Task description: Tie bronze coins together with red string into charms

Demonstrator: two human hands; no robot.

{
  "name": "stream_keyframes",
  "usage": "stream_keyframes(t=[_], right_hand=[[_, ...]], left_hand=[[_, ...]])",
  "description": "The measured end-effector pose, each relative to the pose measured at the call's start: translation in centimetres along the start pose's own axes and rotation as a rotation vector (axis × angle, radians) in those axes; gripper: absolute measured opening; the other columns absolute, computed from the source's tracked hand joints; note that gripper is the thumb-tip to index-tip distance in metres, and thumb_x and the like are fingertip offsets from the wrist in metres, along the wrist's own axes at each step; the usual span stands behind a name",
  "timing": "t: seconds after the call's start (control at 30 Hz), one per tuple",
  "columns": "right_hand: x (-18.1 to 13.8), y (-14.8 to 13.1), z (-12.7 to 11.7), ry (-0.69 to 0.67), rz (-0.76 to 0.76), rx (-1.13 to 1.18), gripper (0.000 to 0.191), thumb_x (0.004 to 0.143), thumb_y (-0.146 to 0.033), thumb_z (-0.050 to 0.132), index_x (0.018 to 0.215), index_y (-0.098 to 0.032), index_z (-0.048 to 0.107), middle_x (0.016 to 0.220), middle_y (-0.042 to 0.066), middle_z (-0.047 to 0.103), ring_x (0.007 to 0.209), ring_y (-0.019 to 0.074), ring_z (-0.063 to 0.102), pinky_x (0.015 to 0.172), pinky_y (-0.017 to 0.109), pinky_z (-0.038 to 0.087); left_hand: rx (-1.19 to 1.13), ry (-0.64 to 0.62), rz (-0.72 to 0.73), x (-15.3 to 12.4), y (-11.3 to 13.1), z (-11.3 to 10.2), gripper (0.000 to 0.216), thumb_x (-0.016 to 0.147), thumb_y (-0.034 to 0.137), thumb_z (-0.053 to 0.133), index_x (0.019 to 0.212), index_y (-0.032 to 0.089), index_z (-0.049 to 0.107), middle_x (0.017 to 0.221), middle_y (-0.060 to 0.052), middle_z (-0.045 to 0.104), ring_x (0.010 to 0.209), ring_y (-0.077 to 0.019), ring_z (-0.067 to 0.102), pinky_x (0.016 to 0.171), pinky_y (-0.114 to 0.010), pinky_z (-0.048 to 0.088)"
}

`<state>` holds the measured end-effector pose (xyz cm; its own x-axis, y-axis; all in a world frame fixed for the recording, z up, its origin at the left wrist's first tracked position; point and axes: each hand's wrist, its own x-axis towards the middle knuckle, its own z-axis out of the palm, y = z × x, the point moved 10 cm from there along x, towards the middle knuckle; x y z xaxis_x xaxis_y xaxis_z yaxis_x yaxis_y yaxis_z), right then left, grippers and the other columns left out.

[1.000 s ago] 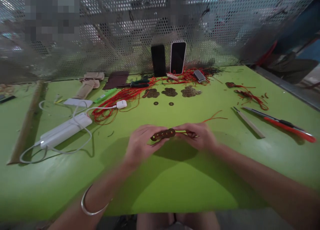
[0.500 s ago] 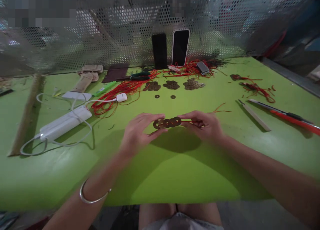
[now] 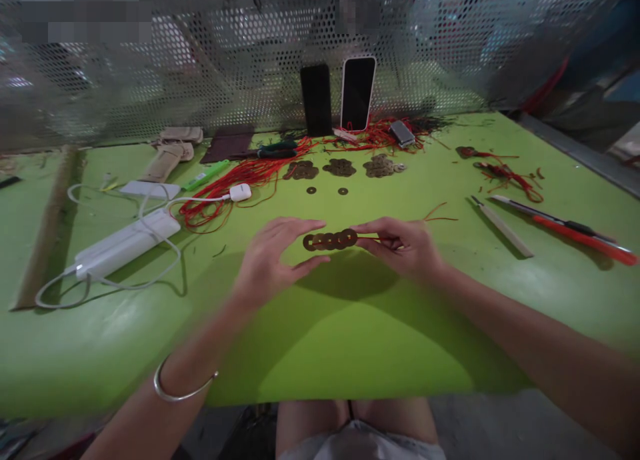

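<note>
A row of several overlapping dark coins (image 3: 330, 240) with square holes, strung on red cord, hangs above the green table. My right hand (image 3: 403, 247) pinches the row's right end; red cord (image 3: 369, 238) runs from the coins into its fingers, with loose ends (image 3: 443, 212) showing beyond the hand. Around the left end of the row is my left hand (image 3: 273, 257), its thumb below and fingers above, spread apart with gaps to the coins. Behind the hands lie two single coins (image 3: 311, 190) and three coin clusters (image 3: 340, 168).
At left are a white power strip (image 3: 127, 243) with a looped cable and a wooden strip (image 3: 45, 233). A bundle of red cords (image 3: 240, 183) and pliers (image 3: 277, 149) lie behind. Two phones (image 3: 358, 93) lean on the mesh. A craft knife (image 3: 500, 227) and red-handled tool (image 3: 583, 240) lie right.
The left thumb and fingers have spread away from the coin row. My right hand keeps its grip. The whole view has shifted slightly.
</note>
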<state>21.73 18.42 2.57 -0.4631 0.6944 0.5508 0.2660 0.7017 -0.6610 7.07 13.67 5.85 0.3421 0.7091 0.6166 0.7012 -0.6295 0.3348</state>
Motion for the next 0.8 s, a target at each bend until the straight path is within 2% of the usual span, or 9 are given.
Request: stream_keyframes(t=[0.1,0.23,0.33,0.57,0.7,0.8], right_hand=[[-0.1,-0.2,0.4,-0.018,-0.019,-0.008,0.024,0.085,-0.035,0.059,0.099,-0.018,0.070,0.048,-0.005,0.053,0.038,0.0047,0.033,0.038,0.020,0.026],[-0.1,-0.8,1.0,-0.054,-0.063,-0.011,0.021,0.086,-0.030,0.059,0.098,-0.017,0.070,0.059,-0.002,0.064,0.041,0.0049,0.043,0.042,0.019,0.034],[-0.1,-1.3,1.1,-0.059,-0.097,-0.009,0.021,0.086,-0.030,0.059,0.098,-0.017,0.070,0.063,-0.001,0.067,0.040,0.0047,0.045,0.042,0.018,0.035],[0.0,-1.7,0.7,-0.033,-0.121,-0.009,0.019,0.085,-0.028,0.061,0.096,-0.015,0.070,0.061,-0.001,0.065,0.039,0.0033,0.041,0.040,0.017,0.031],[-0.1,-1.3,0.3,0.005,-0.098,0.011,0.020,0.084,-0.028,0.062,0.096,-0.013,0.070,0.045,-0.006,0.051,0.036,0.0029,0.032,0.037,0.017,0.024],[-0.1,-1.0,0.1,0.029,-0.089,0.017,0.021,0.084,-0.029,0.062,0.096,-0.013,0.070,0.043,-0.008,0.044,0.036,0.0029,0.028,0.036,0.018,0.020]], left_hand=[[-0.003,-0.007,0.021,-0.1,0.6,0.6,0.046,0.074,0.039,0.071,0.113,0.019,0.058,0.102,-0.006,0.070,0.092,-0.0178,0.064,0.083,-0.032,0.051],[-0.037,0.009,0.070,-0.3,1.4,1.2,0.033,0.077,0.030,0.069,0.107,0.019,0.060,0.093,-0.004,0.071,0.085,-0.0146,0.065,0.078,-0.028,0.052],[-0.052,0.065,0.085,-0.4,1.4,0.8,0.026,0.077,0.026,0.069,0.101,0.019,0.063,0.088,-0.002,0.072,0.078,-0.0122,0.065,0.072,-0.025,0.051],[-0.023,0.090,0.063,-0.5,1.1,0.5,0.029,0.075,0.027,0.071,0.101,0.018,0.064,0.085,-0.002,0.072,0.076,-0.0125,0.064,0.072,-0.025,0.051],[-0.033,0.075,0.060,-0.4,1.0,0.3,0.035,0.074,0.026,0.072,0.107,0.018,0.063,0.092,-0.004,0.072,0.083,-0.0144,0.065,0.076,-0.027,0.052],[-0.022,0.098,0.085,-0.4,1.0,-0.2,0.030,0.075,0.021,0.070,0.104,0.016,0.064,0.091,-0.004,0.072,0.082,-0.0132,0.065,0.077,-0.026,0.053]])
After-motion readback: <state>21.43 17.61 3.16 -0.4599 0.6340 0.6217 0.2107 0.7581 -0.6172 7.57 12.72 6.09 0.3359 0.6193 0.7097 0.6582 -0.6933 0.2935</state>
